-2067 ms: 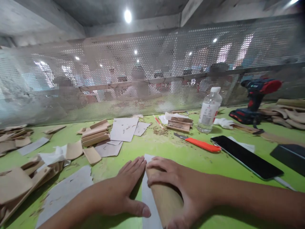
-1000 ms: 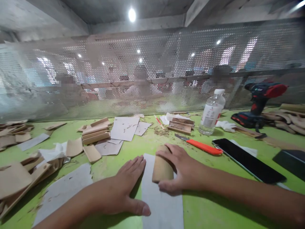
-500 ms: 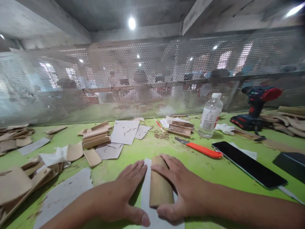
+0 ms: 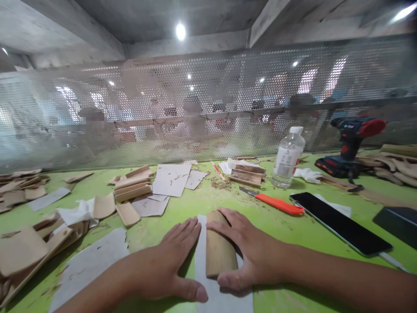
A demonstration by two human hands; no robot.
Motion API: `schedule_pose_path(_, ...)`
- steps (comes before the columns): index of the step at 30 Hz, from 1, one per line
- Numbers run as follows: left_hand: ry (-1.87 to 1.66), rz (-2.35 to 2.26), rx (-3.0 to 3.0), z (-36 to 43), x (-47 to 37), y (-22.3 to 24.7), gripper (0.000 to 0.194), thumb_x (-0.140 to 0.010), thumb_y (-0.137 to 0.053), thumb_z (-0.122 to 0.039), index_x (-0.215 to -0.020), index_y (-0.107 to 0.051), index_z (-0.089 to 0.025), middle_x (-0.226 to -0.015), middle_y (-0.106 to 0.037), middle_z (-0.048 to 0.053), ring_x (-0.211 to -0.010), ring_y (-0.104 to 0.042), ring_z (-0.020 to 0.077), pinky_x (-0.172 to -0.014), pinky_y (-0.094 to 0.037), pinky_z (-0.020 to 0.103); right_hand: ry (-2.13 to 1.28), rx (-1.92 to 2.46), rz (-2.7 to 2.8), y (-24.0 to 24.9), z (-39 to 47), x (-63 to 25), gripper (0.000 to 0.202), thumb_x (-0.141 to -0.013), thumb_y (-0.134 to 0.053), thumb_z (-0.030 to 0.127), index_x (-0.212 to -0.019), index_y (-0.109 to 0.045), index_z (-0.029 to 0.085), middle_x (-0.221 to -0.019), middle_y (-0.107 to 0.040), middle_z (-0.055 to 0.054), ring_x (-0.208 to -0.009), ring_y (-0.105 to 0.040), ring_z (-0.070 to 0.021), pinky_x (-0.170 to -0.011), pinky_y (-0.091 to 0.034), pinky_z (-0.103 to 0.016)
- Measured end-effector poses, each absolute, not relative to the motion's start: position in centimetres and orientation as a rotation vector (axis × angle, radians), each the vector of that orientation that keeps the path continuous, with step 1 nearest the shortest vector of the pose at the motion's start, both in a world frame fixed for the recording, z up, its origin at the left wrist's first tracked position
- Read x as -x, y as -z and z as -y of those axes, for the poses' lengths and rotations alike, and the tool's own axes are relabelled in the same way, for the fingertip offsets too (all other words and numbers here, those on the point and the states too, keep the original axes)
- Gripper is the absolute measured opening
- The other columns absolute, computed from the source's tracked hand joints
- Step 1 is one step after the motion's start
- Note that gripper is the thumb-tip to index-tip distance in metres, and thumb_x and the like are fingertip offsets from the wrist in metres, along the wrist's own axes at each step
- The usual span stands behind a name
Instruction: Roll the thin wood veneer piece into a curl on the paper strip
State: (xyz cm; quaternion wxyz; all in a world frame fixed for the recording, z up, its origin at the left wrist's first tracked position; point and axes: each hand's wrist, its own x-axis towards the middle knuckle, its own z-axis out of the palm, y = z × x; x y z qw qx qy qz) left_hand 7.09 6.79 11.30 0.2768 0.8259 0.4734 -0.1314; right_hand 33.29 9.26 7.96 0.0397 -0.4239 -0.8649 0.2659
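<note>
A curved piece of bamboo (image 4: 217, 254) lies rounded side up on a strip of white paper (image 4: 226, 300) in front of me. Over its right side my right hand (image 4: 252, 248) is closed, fingers across the far part and thumb at the near end. My left hand (image 4: 172, 267) rests flat at the paper's left edge, fingers stretched out and thumb over the paper. It holds nothing and stays apart from the bamboo. Beyond my right hand lies an orange utility knife (image 4: 278, 204) with its blade out.
Bamboo pieces (image 4: 133, 184) and paper sheets (image 4: 171, 179) lie at left and behind. A water bottle (image 4: 288, 158), a cordless drill (image 4: 352, 145) and a phone (image 4: 340, 224) with a cable stand or lie at right. A perforated metal screen (image 4: 202, 134) borders the green table's back.
The bamboo piece and my right hand have shifted slightly away from me on the paper. My left hand stays flat, with its thumb a little further right.
</note>
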Motion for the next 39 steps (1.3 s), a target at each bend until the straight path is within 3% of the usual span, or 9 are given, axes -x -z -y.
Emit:
schedule_pose_path(15, 0.363, -1.265, -2.219, -6.82, -7.15, -11.49, 0.126, -0.087, -0.061, -0.084, -0.165, 0.008, -0.013, -0.168, 0.018, 0.008, -0.157, 0.012, 0.0279, -0.127, -0.007, 0.044, -0.824, 1.313, 2.666, -8.01, -9.38, -33.34, 0.128, -0.063, -0.067, 0.092, -0.164, -0.032, 0.022, -0.173, -0.003, -0.026, -0.158, -0.003, -0.0502, -0.124, -0.012, -0.068)
schedule_pose_path(39, 0.343, -1.261, -2.235, -6.77, -7.01, -11.17, 0.126, -0.086, -0.056, -0.088, -0.166, 0.008, -0.015, -0.167, 0.018, 0.011, -0.156, 0.012, 0.0335, -0.127, -0.007, 0.051, -0.861, 1.274, 2.649, -8.22, -9.31, -33.44, 0.128, -0.063, -0.07, 0.09, -0.164, -0.034, 0.021, -0.174, -0.003, -0.024, -0.156, -0.005, -0.0542, -0.122, -0.012, -0.073)
